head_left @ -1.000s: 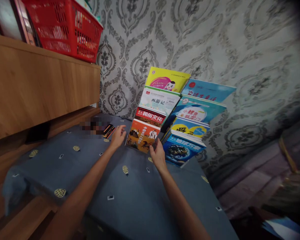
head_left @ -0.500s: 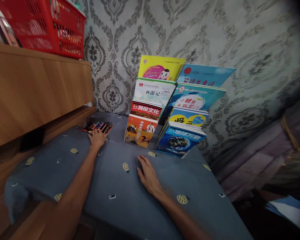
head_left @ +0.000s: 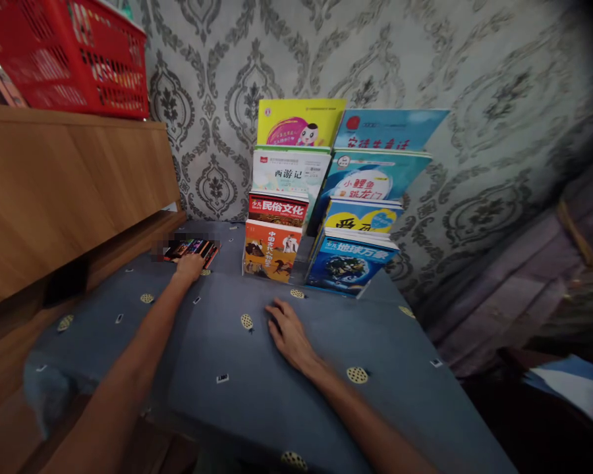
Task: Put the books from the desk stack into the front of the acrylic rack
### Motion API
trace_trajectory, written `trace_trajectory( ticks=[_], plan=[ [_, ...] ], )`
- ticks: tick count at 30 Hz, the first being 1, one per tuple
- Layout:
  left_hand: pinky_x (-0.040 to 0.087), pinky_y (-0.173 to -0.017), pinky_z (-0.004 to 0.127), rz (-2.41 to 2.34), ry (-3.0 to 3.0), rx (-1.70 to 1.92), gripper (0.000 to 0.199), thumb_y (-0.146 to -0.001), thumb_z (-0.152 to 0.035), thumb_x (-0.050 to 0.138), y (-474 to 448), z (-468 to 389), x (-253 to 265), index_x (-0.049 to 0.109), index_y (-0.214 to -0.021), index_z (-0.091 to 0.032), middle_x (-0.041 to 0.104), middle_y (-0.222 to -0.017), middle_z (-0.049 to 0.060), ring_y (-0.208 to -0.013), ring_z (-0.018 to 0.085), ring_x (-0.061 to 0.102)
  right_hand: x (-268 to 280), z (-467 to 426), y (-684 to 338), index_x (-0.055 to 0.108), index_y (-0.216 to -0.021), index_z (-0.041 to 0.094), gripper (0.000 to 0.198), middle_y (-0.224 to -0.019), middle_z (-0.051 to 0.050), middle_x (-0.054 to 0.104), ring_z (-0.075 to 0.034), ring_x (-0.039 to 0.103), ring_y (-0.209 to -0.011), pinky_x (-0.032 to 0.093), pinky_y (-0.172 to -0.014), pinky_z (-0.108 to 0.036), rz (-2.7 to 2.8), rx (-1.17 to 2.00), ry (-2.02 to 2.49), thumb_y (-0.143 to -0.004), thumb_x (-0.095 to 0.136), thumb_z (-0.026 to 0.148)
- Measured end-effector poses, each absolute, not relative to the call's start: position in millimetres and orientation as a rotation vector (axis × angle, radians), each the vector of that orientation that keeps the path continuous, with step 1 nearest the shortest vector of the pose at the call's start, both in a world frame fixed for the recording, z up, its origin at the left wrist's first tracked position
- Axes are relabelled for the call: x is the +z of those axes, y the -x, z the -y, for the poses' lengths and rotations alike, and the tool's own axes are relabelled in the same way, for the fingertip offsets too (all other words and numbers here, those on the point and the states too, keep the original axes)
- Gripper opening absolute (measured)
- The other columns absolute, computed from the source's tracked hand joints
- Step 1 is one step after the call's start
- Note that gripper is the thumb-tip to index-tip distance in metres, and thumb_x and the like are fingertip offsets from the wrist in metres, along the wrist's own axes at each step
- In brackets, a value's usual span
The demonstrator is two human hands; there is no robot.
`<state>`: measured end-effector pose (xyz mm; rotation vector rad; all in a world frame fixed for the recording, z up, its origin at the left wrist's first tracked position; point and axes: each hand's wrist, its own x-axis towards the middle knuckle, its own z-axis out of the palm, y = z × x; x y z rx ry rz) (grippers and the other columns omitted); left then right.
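Note:
My left hand point(head_left: 190, 266) is at the near edge of a thin dark book point(head_left: 197, 249) with a colourful cover, lying flat on the cloth. Its fingers look bent against that edge; their tips are hard to see, and part of the book is blurred out. My right hand point(head_left: 290, 334) rests on the cloth with fingers loosely apart and nothing in it. Beyond it stands a tiered rack holding books in two columns, with an orange book point(head_left: 271, 253) at the lower left and a blue book point(head_left: 348, 266) picturing the Earth at the lower right.
A grey-blue cloth point(head_left: 257, 382) with pineapple prints covers the table. To the left is a wooden cabinet point(head_left: 79, 178) carrying a red basket point(head_left: 113, 72). Patterned wallpaper point(head_left: 207, 131) rises behind the rack, and a draped curtain point(head_left: 514, 289) hangs on the right.
The view has shifted slightly, so the rack sits further left. My left hand's fingers have drawn in from lying spread on the book to its near edge. My right hand stays on the cloth.

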<state>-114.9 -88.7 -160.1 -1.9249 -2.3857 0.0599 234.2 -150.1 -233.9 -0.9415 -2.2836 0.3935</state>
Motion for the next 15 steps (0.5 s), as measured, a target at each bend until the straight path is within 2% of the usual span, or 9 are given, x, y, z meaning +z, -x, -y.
trace_trajectory(
  ticks=[2, 5, 7, 10, 13, 15],
  plan=[
    [0.055, -0.093, 0.047, 2.363, 1.9, 0.14, 0.037, -0.094, -0.038, 0.062, 111.3, 90.7, -157.2, 0.06, -0.124, -0.016, 0.062, -0.125, 0.01, -0.109, 0.024, 0.063, -232.6, 150.8, -233.4, 0.061, -0.129, 0.018, 0.038, -0.14, -0.017, 0.053, -0.029, 0.052, -0.132, 0.045, -0.11, -0.05, 2.277, 0.389, 0.956, -0.093, 0.049, 0.018],
    [0.055, -0.094, 0.047, 2.337, 1.857, 0.219, 0.031, -0.096, -0.034, 0.06, 105.3, 97.7, -150.6, 0.062, -0.119, -0.014, 0.065, -0.121, 0.011, -0.108, 0.024, 0.065, -229.9, 151.7, -232.5, 0.061, -0.129, 0.019, 0.038, -0.139, -0.016, 0.054, -0.028, 0.054, -0.13, 0.046, -0.109, -0.049, 2.287, 0.398, 0.955, -0.093, 0.049, 0.018],
    [0.054, -0.094, 0.046, 2.321, 1.835, 0.238, 0.026, -0.099, -0.023, 0.05, 101.6, 106.6, -145.6, 0.065, -0.116, -0.009, 0.069, -0.117, 0.016, -0.109, 0.026, 0.067, -228.1, 151.3, -231.9, 0.062, -0.129, 0.018, 0.038, -0.139, -0.017, 0.054, -0.029, 0.054, -0.129, 0.046, -0.109, -0.05, 2.296, 0.409, 0.948, -0.093, 0.049, 0.017],
    [0.055, -0.091, 0.044, 2.298, 1.808, 0.242, 0.037, -0.097, -0.01, 0.035, 95.6, 128.1, -139.1, 0.066, -0.114, -0.001, 0.07, -0.111, 0.026, -0.107, 0.031, 0.069, -224.5, 151.4, -229.4, 0.063, -0.127, 0.016, 0.037, -0.14, -0.019, 0.053, -0.029, 0.053, -0.13, 0.044, -0.111, -0.05, 2.295, 0.429, 0.966, -0.092, 0.05, 0.017],
    [0.057, -0.082, 0.044, 2.257, 1.847, 0.243, 0.038, -0.094, -0.013, 0.034, 86.2, 158.1, -133.5, 0.069, -0.106, -0.003, 0.072, -0.102, 0.027, -0.099, 0.034, 0.072, -216.4, 158.6, -225.6, 0.064, -0.126, 0.019, 0.037, -0.139, -0.017, 0.055, -0.028, 0.053, -0.13, 0.042, -0.112, -0.05, 2.288, 0.453, 1.014, -0.091, 0.054, 0.015],
    [0.058, -0.073, 0.046, 2.243, 1.886, 0.219, 0.038, -0.093, -0.017, 0.034, 78.3, 177.9, -129.1, 0.07, -0.096, -0.007, 0.075, -0.089, 0.022, -0.086, 0.035, 0.074, -208.2, 166.6, -223.8, 0.064, -0.125, 0.017, 0.037, -0.139, -0.017, 0.055, -0.028, 0.052, -0.131, 0.043, -0.112, -0.048, 2.317, 0.472, 1.049, -0.089, 0.057, 0.014]
  ],
)
